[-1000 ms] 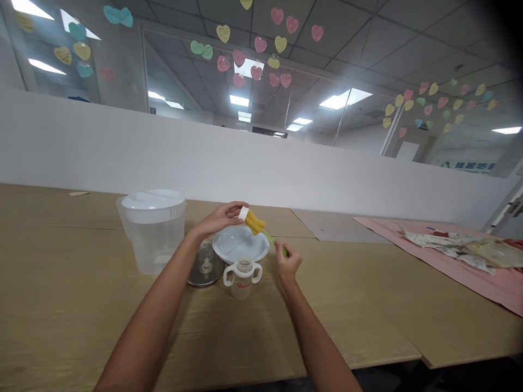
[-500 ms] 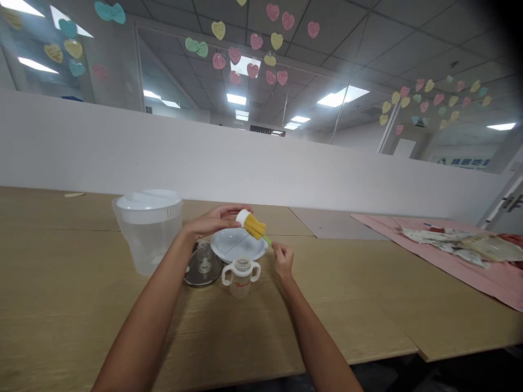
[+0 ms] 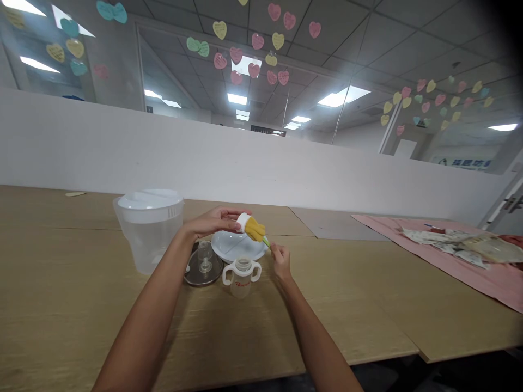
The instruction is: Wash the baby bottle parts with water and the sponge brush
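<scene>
Pinched between the thumb and fingers of my left hand (image 3: 216, 222) is a white bottle cap (image 3: 242, 222). My right hand (image 3: 281, 260) grips the green handle of a sponge bottle brush (image 3: 255, 230), whose yellow head presses against the cap. Both are held over a white bowl (image 3: 229, 251). Nearer to me a clear baby bottle (image 3: 241, 284) stands upright and uncapped, with two white handles and red lettering. Left of it lies a round metal lid or tray (image 3: 201, 281) with a clear nipple (image 3: 205, 264) on it.
A clear plastic pitcher (image 3: 149, 239) with a white lid stands to the left, partly behind my left forearm. On the right, a pink cloth (image 3: 392, 231) carries papers and bags. A low white wall (image 3: 261, 174) runs along the table's back edge.
The cap has turned and sits closer against the yellow sponge head. My right hand has moved slightly left, nearer the cap. The view shifted a little.
</scene>
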`<act>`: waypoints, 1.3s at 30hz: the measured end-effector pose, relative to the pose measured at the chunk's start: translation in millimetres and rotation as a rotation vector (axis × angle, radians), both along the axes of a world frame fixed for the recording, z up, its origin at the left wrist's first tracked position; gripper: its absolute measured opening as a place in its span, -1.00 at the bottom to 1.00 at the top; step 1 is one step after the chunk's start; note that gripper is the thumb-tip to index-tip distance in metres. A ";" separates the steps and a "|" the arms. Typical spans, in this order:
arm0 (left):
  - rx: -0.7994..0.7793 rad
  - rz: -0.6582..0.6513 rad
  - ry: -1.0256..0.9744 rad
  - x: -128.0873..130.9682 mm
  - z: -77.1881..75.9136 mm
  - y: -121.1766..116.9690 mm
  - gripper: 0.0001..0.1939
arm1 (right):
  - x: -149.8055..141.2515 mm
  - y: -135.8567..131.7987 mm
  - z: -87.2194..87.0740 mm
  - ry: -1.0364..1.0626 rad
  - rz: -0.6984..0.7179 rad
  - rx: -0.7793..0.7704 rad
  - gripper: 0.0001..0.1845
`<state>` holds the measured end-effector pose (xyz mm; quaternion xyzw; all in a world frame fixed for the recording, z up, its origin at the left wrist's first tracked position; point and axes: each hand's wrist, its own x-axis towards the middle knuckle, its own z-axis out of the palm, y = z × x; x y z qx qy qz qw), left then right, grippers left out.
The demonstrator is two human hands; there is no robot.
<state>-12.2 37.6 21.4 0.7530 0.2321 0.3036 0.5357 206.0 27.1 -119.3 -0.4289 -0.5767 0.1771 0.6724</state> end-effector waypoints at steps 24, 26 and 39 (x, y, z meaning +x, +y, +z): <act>-0.100 -0.110 -0.129 2.2 -6.8 4.2 -0.40 | -3.3 -0.6 0.5 0.055 0.080 -0.012 -0.51; -0.107 -0.110 -0.137 2.4 -6.9 3.4 -0.39 | -4.0 -0.4 0.4 0.059 0.083 -0.015 -0.51; 0.079 0.222 -0.089 5.5 -9.1 11.3 -0.46 | 6.2 0.6 4.3 -0.175 -0.316 -0.077 -0.49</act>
